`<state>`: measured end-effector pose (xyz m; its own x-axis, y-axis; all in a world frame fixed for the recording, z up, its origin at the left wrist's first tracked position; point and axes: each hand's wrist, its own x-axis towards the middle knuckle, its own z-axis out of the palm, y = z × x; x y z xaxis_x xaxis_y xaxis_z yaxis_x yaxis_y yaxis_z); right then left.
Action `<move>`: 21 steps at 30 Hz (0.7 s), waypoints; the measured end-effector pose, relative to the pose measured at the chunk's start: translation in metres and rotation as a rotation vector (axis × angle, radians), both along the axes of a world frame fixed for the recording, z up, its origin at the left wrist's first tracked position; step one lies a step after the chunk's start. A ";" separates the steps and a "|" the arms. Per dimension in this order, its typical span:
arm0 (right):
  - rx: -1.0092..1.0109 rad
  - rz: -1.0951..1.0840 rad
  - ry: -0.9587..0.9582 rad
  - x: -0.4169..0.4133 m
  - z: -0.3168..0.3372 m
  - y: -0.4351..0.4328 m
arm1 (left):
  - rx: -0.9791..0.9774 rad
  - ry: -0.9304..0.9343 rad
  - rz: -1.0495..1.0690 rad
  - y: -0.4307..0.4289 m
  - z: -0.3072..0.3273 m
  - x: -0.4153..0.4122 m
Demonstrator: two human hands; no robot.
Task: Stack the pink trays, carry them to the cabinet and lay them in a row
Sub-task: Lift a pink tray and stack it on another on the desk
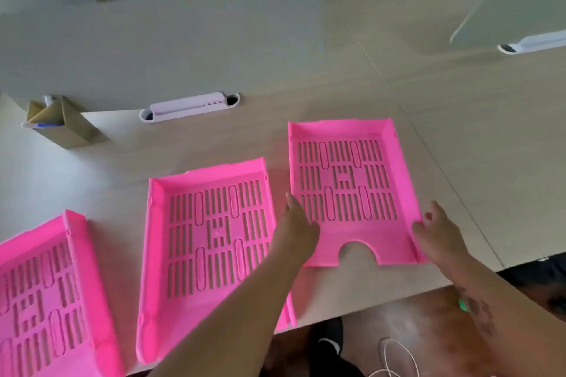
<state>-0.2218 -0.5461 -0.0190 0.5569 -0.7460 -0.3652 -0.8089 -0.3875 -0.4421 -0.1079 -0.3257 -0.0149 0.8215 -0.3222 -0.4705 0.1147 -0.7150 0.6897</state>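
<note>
Three pink slotted trays lie side by side on the light wooden desk [214, 58]. The right tray [346, 131] has a half-round notch in its near edge. My left hand [298, 228] rests on that tray's left side wall near the front corner. My right hand [439, 231] holds its right side wall near the front corner, thumb on the rim. The middle tray [159, 254] lies under my left forearm. Only part of the left tray [76, 254] shows at the picture's left edge.
A brown cardboard pen holder [66, 125] stands at the back left. A white cable grommet [190, 107] sits in the desk behind the trays. A pale divider panel [517, 3] rises at the back right. The desk's front edge runs just below the trays; floor, shoes and a cable show beyond it.
</note>
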 end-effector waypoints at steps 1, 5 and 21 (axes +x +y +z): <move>0.049 0.039 0.011 -0.002 -0.006 -0.007 | 0.007 0.066 0.115 -0.008 -0.003 0.003; 0.035 -0.016 -0.162 -0.008 -0.009 -0.025 | 0.038 -0.015 0.245 -0.025 -0.006 0.011; 0.151 0.181 -0.511 -0.001 0.021 0.190 | 0.020 -0.420 0.434 0.217 0.025 -0.018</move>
<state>-0.2232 -0.3558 0.0020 0.8052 -0.5826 -0.1107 -0.4036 -0.4016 -0.8221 -0.1261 -0.1090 0.0100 0.9928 0.0892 -0.0799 0.1193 -0.6772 0.7261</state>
